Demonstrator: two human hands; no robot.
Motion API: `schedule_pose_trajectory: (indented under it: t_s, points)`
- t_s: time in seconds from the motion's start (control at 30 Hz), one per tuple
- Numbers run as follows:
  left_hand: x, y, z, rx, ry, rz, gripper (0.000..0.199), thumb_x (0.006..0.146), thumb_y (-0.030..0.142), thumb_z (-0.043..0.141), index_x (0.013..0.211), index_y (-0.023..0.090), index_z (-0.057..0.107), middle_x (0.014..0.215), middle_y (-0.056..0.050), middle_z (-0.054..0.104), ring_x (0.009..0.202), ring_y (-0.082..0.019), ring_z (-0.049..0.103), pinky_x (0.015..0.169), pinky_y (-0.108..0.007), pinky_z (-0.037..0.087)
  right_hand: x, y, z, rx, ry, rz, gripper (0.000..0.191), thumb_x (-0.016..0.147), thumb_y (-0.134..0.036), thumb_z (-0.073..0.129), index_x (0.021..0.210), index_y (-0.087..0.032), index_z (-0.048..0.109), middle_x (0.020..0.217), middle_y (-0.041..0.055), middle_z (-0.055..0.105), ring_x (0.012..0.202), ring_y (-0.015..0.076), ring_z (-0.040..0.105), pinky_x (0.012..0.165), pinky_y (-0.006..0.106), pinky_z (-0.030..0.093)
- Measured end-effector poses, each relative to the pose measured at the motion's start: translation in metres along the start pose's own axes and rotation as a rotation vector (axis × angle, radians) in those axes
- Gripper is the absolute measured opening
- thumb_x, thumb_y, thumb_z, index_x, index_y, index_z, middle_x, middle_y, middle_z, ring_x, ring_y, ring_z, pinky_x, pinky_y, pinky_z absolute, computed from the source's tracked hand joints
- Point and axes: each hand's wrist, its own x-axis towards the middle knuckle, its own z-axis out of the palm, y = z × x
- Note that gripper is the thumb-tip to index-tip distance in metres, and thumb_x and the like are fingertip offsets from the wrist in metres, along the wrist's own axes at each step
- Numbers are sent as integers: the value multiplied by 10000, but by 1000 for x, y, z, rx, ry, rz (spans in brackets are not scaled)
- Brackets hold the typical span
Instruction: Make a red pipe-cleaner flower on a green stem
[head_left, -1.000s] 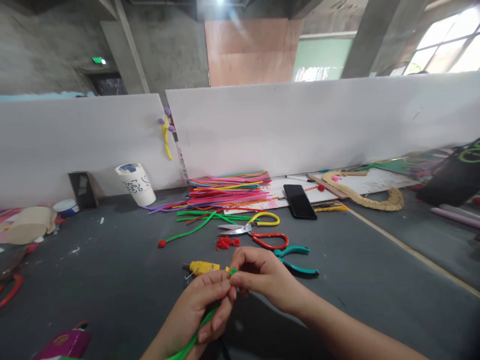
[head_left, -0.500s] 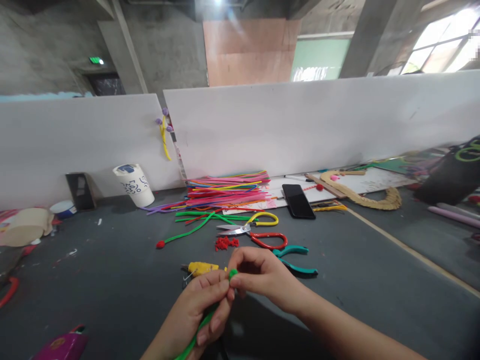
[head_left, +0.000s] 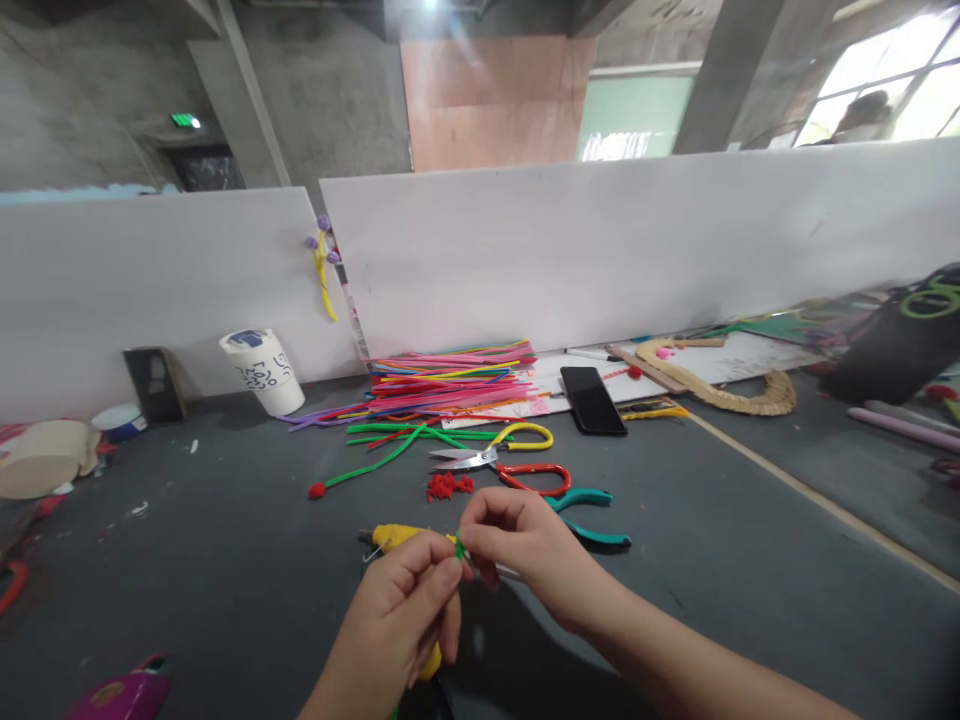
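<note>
My left hand [head_left: 405, 610] pinches a small piece of green pipe cleaner [head_left: 459, 547] between thumb and forefinger. From the right, my right hand [head_left: 517, 540] grips the upper end of the same green piece, its fingertips nearly touching those of the left. Behind and partly under my hands lies a yellow glue gun [head_left: 397, 536], mostly hidden. Small red bits [head_left: 450, 486] lie just beyond my fingers. Scissors [head_left: 480, 457] with a yellow and a red handle rest past them, beside teal-handled pliers [head_left: 592, 538].
Bundled coloured pipe cleaners [head_left: 450, 380] lie at the back, green ones [head_left: 382, 462] in front, one red-tipped. A black phone [head_left: 592, 400] is to their right, a white cup [head_left: 264, 372] to their left. A white partition [head_left: 600, 250] stands behind. A purple object [head_left: 124, 695] lies front left.
The green strand that ran down through my left palm is now mostly hidden. My left hand has turned slightly, and more yellow shows below it. The view has shifted a little.
</note>
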Motion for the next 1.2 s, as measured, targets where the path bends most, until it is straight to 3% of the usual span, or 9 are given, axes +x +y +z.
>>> schedule_pose_trajectory:
  t_s: [0.13, 0.23, 0.3, 0.4, 0.5, 0.7, 1.0, 1.2]
  points:
    - [-2, 2, -2, 9, -1, 15, 353, 755, 504, 703, 723, 156, 649, 379, 52, 546, 318, -26, 317, 361, -146, 196, 1, 0, -1, 17, -38, 19, 210, 754, -354, 621, 686, -168, 551, 569, -28, 552, 463, 83, 470, 462, 215, 416]
    - [-4, 7, -4, -14, -5, -9, 306, 802, 475, 646, 738, 177, 624, 364, 62, 538, 274, -27, 255, 332, -170, 131, -1, -7, -4, -44, -25, -89, 171, 736, -300, 682, 831, -165, 635, 708, -5, 613, 614, 115, 557, 621, 262, 483]
    - [-5, 10, -3, -30, -13, -30, 283, 817, 443, 621, 716, 179, 606, 344, 78, 498, 270, -24, 224, 332, -167, 133, -4, -13, -7, -156, -29, -231, 204, 737, -211, 696, 939, -186, 682, 874, 23, 644, 775, 138, 588, 749, 276, 481]
    - [-6, 12, -1, -31, -28, -68, 245, 815, 378, 608, 690, 168, 607, 324, 79, 471, 265, -20, 208, 327, -161, 131, -8, -19, -11, -514, -148, -547, 194, 853, -151, 601, 1011, -185, 708, 1004, 82, 659, 913, 166, 601, 835, 283, 472]
    - [-7, 12, 0, -20, -37, -96, 216, 799, 339, 616, 677, 160, 619, 319, 65, 485, 258, -20, 219, 318, -157, 123, -9, -17, -14, -810, -223, -741, 222, 912, -133, 514, 1041, -149, 694, 985, 128, 681, 896, 179, 626, 813, 281, 500]
    - [-4, 13, -2, -8, -48, -117, 259, 797, 376, 626, 657, 158, 628, 324, 66, 490, 256, -6, 191, 311, -145, 105, -6, -5, -18, -1101, -161, -1008, 227, 926, -120, 476, 1070, -96, 649, 884, 119, 704, 786, 185, 633, 733, 297, 544]
    - [5, 8, -6, -48, -58, -122, 305, 689, 453, 713, 661, 160, 631, 297, 76, 476, 219, -1, 190, 286, -148, 76, -3, -1, -21, -1069, -173, -1049, 241, 942, -114, 469, 1116, -81, 632, 928, 134, 720, 839, 195, 651, 775, 306, 552]
    - [5, 9, -6, -65, -34, -85, 309, 722, 463, 695, 683, 164, 629, 312, 83, 483, 229, 2, 183, 283, -142, 99, -1, -7, -20, -908, -165, -870, 202, 952, -146, 499, 1050, -114, 672, 920, 110, 700, 838, 160, 643, 772, 249, 525]
